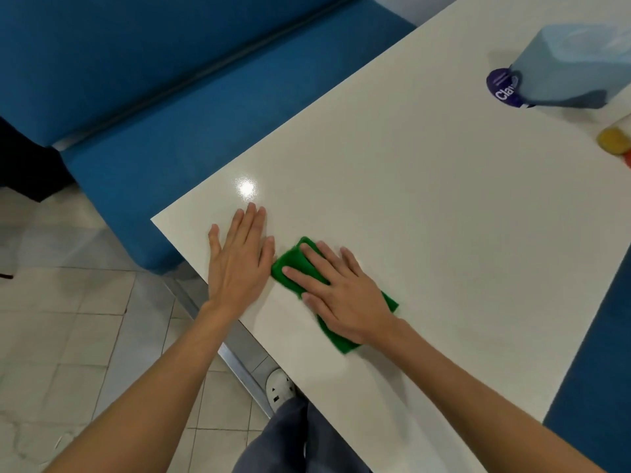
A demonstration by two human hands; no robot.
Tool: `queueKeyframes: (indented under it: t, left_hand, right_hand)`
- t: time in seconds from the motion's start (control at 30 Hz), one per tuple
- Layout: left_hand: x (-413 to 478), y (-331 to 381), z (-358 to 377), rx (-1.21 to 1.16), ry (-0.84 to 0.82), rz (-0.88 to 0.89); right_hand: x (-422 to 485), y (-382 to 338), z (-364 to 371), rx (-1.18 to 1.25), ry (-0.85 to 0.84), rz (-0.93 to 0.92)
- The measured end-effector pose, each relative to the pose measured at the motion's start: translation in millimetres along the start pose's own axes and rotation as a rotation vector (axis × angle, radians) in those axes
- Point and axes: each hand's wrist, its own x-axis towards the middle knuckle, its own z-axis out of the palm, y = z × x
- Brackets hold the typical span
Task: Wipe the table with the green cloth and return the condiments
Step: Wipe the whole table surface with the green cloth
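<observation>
R hand (345, 295) lies flat, fingers spread, pressing the green cloth (300, 264) onto the white counter (426, 206), gripping nothing, w/ L hand (239, 264) just beside it, open palm-down on the counter, cloth's corner near its thumb side.

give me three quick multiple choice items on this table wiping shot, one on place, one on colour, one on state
1. Where does the folded green cloth lie on the white table?
A. near the corner closest to the person
B. beside the pale blue tissue pack
C. on the bench

2. What colour is the padded bench?
A. red
B. blue
C. grey

3. How is the left hand placed?
A. gripping the cloth
B. raised in the air
C. flat on the bare tabletop

Key: 1 A, the cloth sits under the right hand by the near corner. 2 B, its seat and back are blue. 3 C, its palm is down, fingers spread, beside the cloth.
</observation>
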Motion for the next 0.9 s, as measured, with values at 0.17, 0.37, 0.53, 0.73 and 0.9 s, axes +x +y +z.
queueKeyframes:
  t: [0.17, 0.37, 0.53, 0.73, 0.9]
  left_hand:
    - [-4.4, -2.6, -1.8, 0.014, 0.004, -0.006]
    - [-2.0, -2.3, -0.2, 0.011, 0.006, -0.034]
    - [-0.8, -0.1, -0.1, 0.006, 0.041, -0.062]
    - [30.3, 36.5, 0.2, -0.045, 0.095, -0.168]
    - [66.4, 69.7, 9.9, -0.029, 0.069, -0.146]
  right_hand:
    - [11.9, 67.6, -18.6, -0.008, -0.006, 0.069]
    - [53.0, 156.0, -41.5, 0.003, 0.044, 0.361]
    - [55.3, 109.7, -26.8, 0.039, 0.095, 0.338]
    - [-12.9, 132.8, -32.6, -0.019, -0.034, -0.175]
    - [5.1, 249.2, -62.9, -0.040, -0.006, 0.173]
